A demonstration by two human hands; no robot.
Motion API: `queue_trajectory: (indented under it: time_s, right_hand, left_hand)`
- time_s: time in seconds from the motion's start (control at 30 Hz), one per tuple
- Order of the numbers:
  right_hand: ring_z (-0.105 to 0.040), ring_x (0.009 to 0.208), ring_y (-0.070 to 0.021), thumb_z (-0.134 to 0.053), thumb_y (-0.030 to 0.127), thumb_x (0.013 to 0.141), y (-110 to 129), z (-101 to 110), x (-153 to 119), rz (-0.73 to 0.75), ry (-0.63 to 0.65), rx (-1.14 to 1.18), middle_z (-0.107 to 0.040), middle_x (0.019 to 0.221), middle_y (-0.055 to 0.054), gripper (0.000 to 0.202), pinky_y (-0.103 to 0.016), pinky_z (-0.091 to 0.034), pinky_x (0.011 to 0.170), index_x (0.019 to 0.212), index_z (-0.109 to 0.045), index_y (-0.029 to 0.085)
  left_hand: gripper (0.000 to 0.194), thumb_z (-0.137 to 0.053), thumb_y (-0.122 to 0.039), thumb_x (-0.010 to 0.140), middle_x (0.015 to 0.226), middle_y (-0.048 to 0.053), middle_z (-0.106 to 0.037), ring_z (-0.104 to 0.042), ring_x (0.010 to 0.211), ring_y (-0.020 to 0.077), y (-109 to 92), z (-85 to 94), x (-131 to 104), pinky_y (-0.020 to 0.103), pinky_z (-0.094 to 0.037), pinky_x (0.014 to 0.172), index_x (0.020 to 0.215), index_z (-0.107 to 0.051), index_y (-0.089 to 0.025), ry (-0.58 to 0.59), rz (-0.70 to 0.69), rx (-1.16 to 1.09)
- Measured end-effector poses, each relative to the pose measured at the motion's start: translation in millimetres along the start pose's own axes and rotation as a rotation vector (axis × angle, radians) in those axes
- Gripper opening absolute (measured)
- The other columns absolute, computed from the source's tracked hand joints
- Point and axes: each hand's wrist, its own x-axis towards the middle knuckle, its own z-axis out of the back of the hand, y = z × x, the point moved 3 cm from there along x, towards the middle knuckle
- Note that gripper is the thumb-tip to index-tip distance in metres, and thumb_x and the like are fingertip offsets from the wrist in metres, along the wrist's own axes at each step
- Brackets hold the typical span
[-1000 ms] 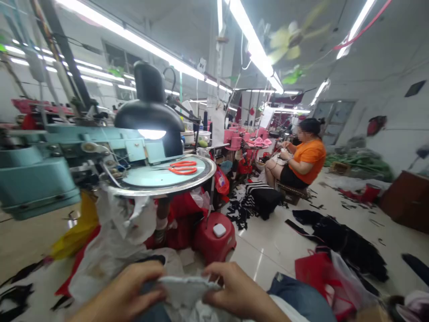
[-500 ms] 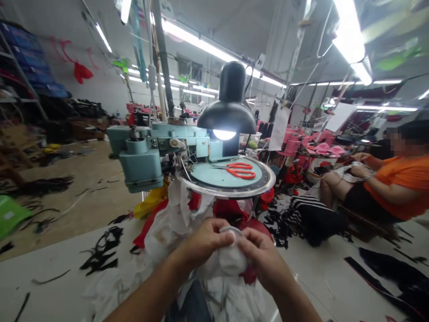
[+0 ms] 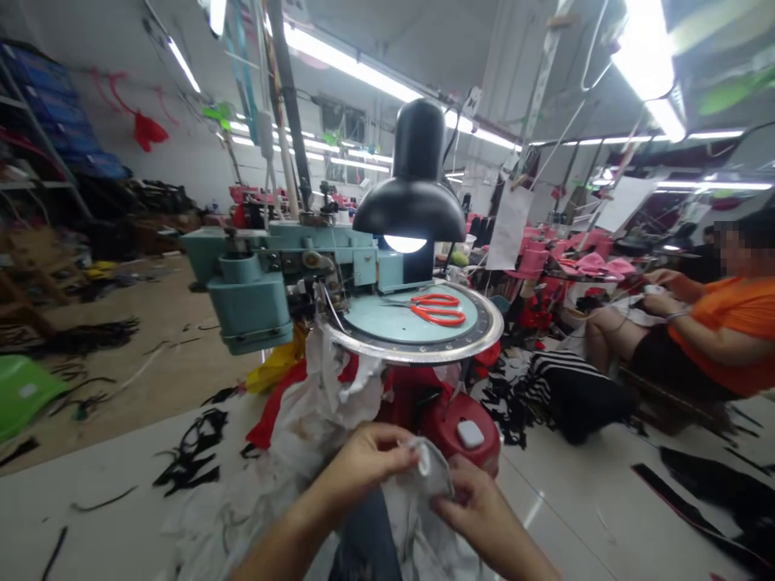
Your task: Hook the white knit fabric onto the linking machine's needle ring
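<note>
Between my two hands is a piece of white fabric (image 3: 431, 472) with a greyish edge, held up over my lap. My left hand (image 3: 379, 460) pinches its upper left side between thumb and fingers. On the other side, my right hand (image 3: 469, 494) grips the lower right edge. More white fabric (image 3: 320, 387) hangs from the machine and spreads below my hands. Beyond them stands a pale green machine (image 3: 251, 298) with a round dial plate (image 3: 424, 353). Red-handled scissors (image 3: 439, 309) lie on the plate's green top. A black lamp (image 3: 412, 202) shines down on it.
Beneath the plate is a red machine part (image 3: 463, 428) with a white square piece on it. Black scraps (image 3: 194, 452) litter the floor at left, and a striped black bundle (image 3: 572, 395) lies at right. A person in an orange top (image 3: 732, 323) sits at right, handling white material.
Both hands have moved lower and a little apart. The fabric between them has turned and now shows its curved edge. The view has shifted slightly, and more of the red part shows.
</note>
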Motion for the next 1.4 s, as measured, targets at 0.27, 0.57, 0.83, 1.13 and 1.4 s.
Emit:
queue_trajectory:
  time_s: [0.27, 0.57, 0.83, 1.13, 1.4]
  right_hand:
    - [-0.070, 0.070, -0.0228, -0.084, 0.050, 0.059, -59.8, -24.3, -42.4, -0.290, -0.129, 0.787, -0.074, 0.079, -0.005, 0.044, -0.035, -0.056, 0.066, 0.094, -0.076, 0.025]
    - [-0.068, 0.108, -0.0214, -0.076, 0.041, 0.080, 24.0, -43.7, -43.1, -0.022, -0.224, 1.050, -0.074, 0.115, -0.004, 0.042, -0.040, -0.050, 0.099, 0.119, -0.067, 0.029]
    - [-0.069, 0.106, -0.0245, -0.077, 0.038, 0.080, 41.2, -29.6, -44.7, 0.126, -0.428, 0.695, -0.073, 0.119, -0.008, 0.050, -0.038, -0.054, 0.096, 0.125, -0.065, 0.021]
    - [-0.074, 0.098, -0.0196, -0.062, 0.019, 0.090, 59.0, -20.2, -43.0, 0.476, -0.666, 0.138, -0.077, 0.112, -0.007, 0.034, -0.027, -0.061, 0.086, 0.122, -0.068, 0.022]
    - [-0.059, 0.127, -0.0309, -0.048, 0.026, 0.097, 74.3, -14.8, -41.3, 0.833, -0.587, -0.381, -0.060, 0.140, -0.009, 0.042, -0.048, -0.051, 0.103, 0.137, -0.058, 0.029]
  left_hand:
    - [0.036, -0.064, -0.047, 0.079, 0.059, 0.004, -0.064, -0.056, 0.055, 0.0148, 22.1, -20.6, -37.2, 0.023, -0.038, 0.053, 0.069, -0.071, -0.014, -0.115, -0.048, 0.524]
    - [0.021, -0.060, -0.032, 0.087, 0.085, 0.005, -0.077, -0.070, 0.078, 0.0203, -33.8, -47.8, -55.7, 0.027, -0.051, 0.073, 0.087, -0.078, -0.020, -0.183, -0.401, 0.737]
    - [0.044, -0.062, -0.018, 0.079, 0.086, 0.000, -0.072, -0.068, 0.075, 0.0146, -25.8, -57.3, -58.7, 0.025, -0.055, 0.074, 0.123, -0.062, -0.022, -0.447, -0.524, 0.582]
    - [0.020, -0.059, -0.018, 0.074, 0.076, 0.004, -0.070, -0.062, 0.066, 0.0146, -34.3, -44.0, -43.8, 0.023, -0.048, 0.061, 0.084, -0.076, -0.016, -0.531, -0.445, 0.602]
    - [0.014, -0.063, -0.019, 0.074, 0.068, 0.002, -0.069, -0.058, 0.056, 0.0113, -82.8, -54.9, -22.0, 0.018, -0.042, 0.050, 0.083, -0.072, -0.014, -0.232, -0.410, 0.303]
